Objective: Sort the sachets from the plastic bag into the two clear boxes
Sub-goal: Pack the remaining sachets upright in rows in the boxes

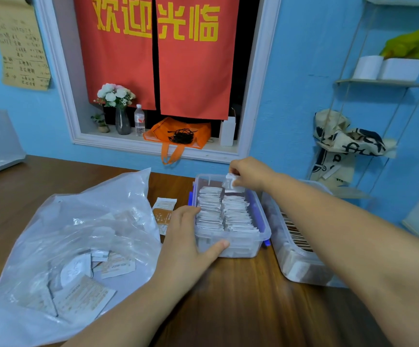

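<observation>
A big clear plastic bag [78, 236] lies open on the left of the wooden table, with several white and brown sachets [113, 267] inside. A clear box with blue clips [236, 249] stands in the middle, packed with two rows of white sachets. My left hand [186, 244] grips its near left corner, thumb along the front wall. My right hand [247, 172] pinches a white sachet [231, 181] over the box's far end. A second clear box [296, 266] with brown sachets stands to the right, partly hidden by my right forearm.
Two loose sachets [164, 209], one white and one brown, lie on the table between the bag and the middle box. Behind the table is a blue wall with a window ledge holding an orange bag [178, 136], a vase and a bottle. A hanging shelf [378, 82] is at the right.
</observation>
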### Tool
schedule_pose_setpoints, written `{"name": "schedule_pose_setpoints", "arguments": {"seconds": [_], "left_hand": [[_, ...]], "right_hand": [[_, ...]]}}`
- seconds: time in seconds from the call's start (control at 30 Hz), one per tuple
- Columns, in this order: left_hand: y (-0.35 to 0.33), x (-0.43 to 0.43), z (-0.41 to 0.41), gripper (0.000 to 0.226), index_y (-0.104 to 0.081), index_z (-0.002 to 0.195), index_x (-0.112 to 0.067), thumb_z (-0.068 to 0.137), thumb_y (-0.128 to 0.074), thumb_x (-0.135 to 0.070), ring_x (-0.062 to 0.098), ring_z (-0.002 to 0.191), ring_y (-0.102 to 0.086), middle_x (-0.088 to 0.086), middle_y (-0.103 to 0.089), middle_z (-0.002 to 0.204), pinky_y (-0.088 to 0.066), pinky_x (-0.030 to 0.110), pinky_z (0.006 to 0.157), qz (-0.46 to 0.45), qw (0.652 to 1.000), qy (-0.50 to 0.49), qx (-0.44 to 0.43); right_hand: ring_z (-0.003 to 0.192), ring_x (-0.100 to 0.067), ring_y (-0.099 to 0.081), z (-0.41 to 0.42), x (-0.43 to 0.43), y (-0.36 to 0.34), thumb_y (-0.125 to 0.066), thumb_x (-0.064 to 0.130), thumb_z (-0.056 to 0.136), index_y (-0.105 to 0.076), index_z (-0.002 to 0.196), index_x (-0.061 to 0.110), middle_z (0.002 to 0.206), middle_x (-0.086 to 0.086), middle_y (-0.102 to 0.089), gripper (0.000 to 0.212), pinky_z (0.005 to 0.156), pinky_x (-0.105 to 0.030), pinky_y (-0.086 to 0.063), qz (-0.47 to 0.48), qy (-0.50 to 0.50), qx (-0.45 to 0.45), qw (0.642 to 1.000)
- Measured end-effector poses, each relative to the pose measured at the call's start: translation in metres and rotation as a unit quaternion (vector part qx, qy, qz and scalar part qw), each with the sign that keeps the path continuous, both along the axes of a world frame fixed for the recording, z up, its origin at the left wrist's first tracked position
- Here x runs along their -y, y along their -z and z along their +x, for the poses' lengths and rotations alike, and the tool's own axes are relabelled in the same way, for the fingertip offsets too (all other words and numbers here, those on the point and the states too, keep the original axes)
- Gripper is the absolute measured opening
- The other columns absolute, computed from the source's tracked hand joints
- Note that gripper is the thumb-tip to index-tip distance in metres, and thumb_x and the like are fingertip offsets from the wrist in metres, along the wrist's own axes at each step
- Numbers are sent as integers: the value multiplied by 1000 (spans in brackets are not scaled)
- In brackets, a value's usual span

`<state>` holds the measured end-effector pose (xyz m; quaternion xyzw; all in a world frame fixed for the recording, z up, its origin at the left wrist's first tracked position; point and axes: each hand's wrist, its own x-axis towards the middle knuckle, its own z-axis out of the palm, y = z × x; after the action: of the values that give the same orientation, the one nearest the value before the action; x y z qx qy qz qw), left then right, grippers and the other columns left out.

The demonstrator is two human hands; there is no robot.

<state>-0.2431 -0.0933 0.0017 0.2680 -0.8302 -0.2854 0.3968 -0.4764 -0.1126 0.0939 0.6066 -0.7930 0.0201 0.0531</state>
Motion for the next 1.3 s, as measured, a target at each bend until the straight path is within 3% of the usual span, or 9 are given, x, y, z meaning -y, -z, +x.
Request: {"name": "schedule_pose_setpoints", "arguments": {"seconds": [0.27, 0.43, 0.67, 0.8, 0.97, 1.1, 1.23, 1.3], "left_hand": [[-2, -3, 1, 75, -35, 133, -26, 72, -73, -46, -6, 114, -28, -11, -32, 134, -24, -3, 84, 4, 1000, -2, 3], [-2, -2, 1, 76, -36, 134, -25, 71, -73, -47, -7, 114, -29, -11, -33, 134, -23, -6, 84, 4, 1000, -3, 8], [-5, -5, 1, 77, -31, 136, -28, 73, -70, -50, -6, 117, -26, -11, -30, 139, -25, 8, 95, 13, 1000, -8, 24], [-6, -5, 1, 78, -30, 137, -28, 74, -70, -50, -8, 116, -23, -12, -28, 141, -24, 8, 95, 16, 999, -11, 32], [-6, -4, 1, 79, -29, 138, -30, 73, -69, -53, -11, 113, -22, -14, -27, 141, -24, 7, 93, 16, 999, -13, 41], [-6, -4, 1, 80, -28, 138, -30, 73, -69, -52, -12, 111, -21, -14, -26, 141, -22, 5, 92, 14, 999, -12, 42], [-6, -4, 1, 80, -29, 138, -29, 73, -69, -53, -13, 110, -20, -15, -26, 140, -20, -4, 84, 10, 999, -13, 47], [-6, -4, 1, 81, -28, 138, -29, 73, -69, -53, -14, 110, -20, -15, -26, 140, -20, -2, 85, 11, 999, -14, 48]], "right_hand": [[82, -24, -46, 6, 4, 8, -58, 13, 87, -48, 93, 16, 90, -4, -47, 12, 59, -27, -31, 41, 0, -41, 998], [82, -20, -45, 2, 10, 12, -61, 16, 88, -53, 106, 10, 95, -5, -53, 21, 67, -28, -34, 79, -9, -4, 997], [87, -19, -48, -6, 12, 6, -66, 20, 86, -55, 106, 13, 102, -3, -58, 24, 74, -27, -37, 110, -39, 25, 993], [87, -17, -49, -6, 13, 7, -66, 18, 86, -58, 105, 14, 98, -1, -58, 21, 72, -26, -36, 90, -40, 18, 995], [91, -11, -53, -12, 11, -1, -62, 30, 90, -66, 109, 16, 105, 3, -64, 24, 82, -24, -39, 109, -53, 66, 990], [88, -7, -56, -12, 6, -2, -67, 21, 86, -70, 108, 18, 96, 8, -64, 22, 78, -19, -38, 103, -56, 100, 988], [85, -14, -63, -15, 9, 1, -71, 12, 81, -71, 100, 18, 97, 0, -70, 20, 76, -21, -48, 80, -43, 114, 989], [80, -9, -60, -15, 8, 1, -72, 14, 81, -71, 101, 17, 93, 3, -69, 20, 71, -14, -45, 76, -44, 122, 989]]}}
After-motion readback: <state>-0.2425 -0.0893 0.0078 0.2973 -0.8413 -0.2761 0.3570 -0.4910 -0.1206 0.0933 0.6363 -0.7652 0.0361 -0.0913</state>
